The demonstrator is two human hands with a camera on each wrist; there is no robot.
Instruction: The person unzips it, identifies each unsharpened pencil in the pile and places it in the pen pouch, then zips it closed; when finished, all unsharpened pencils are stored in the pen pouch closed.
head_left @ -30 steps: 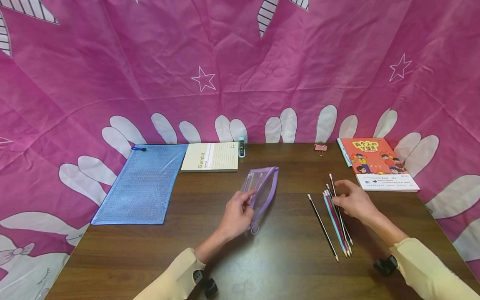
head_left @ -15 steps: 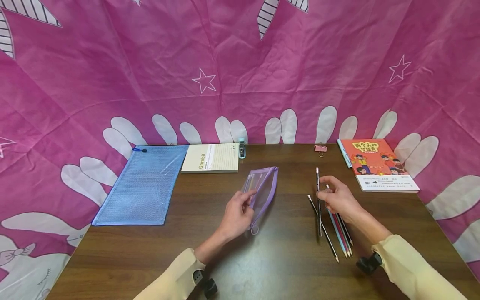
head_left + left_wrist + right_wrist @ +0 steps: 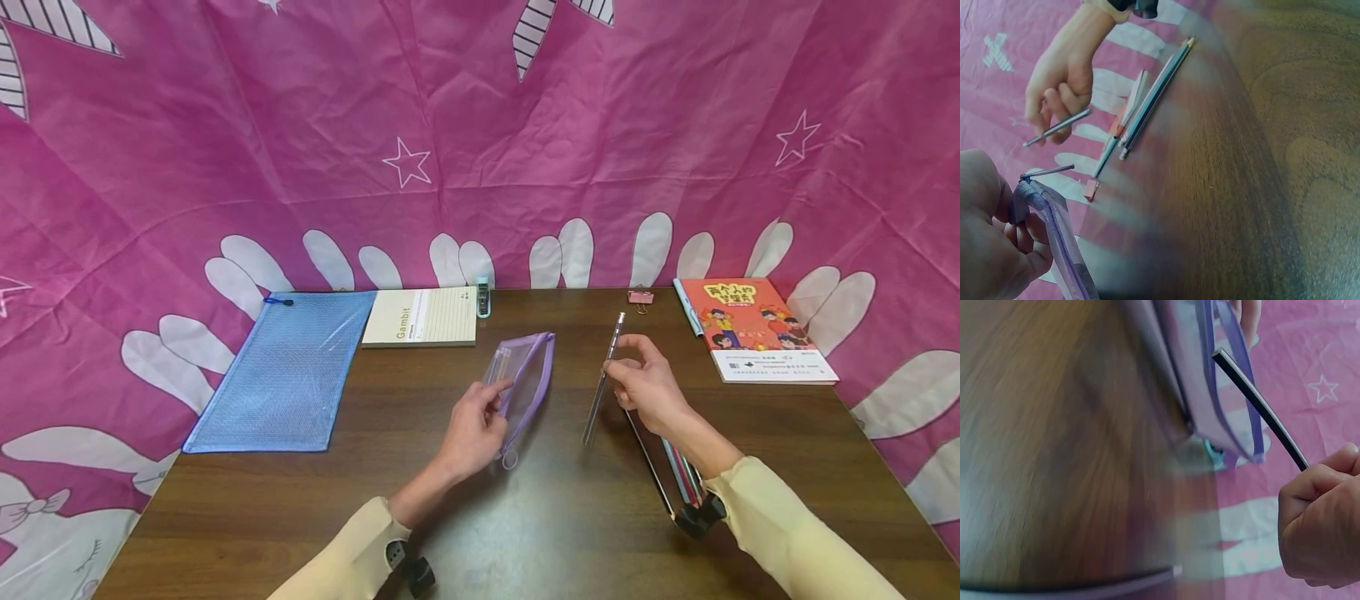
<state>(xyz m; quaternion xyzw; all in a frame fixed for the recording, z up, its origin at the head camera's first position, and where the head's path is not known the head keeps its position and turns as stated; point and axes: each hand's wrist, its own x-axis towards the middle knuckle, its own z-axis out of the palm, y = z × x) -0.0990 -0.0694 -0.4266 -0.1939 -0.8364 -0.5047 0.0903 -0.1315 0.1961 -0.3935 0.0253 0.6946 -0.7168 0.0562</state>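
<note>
My left hand (image 3: 474, 425) grips a purple mesh zipper pouch (image 3: 529, 385) by its near side, in the middle of the table. The pouch's zipped mouth gapes toward the right, and pencils (image 3: 502, 363) show through its mesh. Between thumb and fingers, my right hand (image 3: 645, 383) pinches a dark striped pencil (image 3: 597, 400), held aslant above the table just right of the pouch. In the right wrist view the pencil's lower end (image 3: 1225, 359) overlaps the pouch mouth. Under my right forearm lie several pencils (image 3: 678, 468), partly hidden, and a separate black pencil (image 3: 651, 462).
A blue mesh zip bag (image 3: 281, 375) lies at left, beside a cream notebook (image 3: 420, 317) and a small light-blue case (image 3: 483, 298). A pink binder clip (image 3: 641, 297) sits at the back. Far right are a red book (image 3: 750, 321) and a light-blue pen (image 3: 688, 307).
My right hand has lifted the striped pencil off the group and carried it left toward the pouch, tilting it. My left hand and the pouch have stayed in place.
</note>
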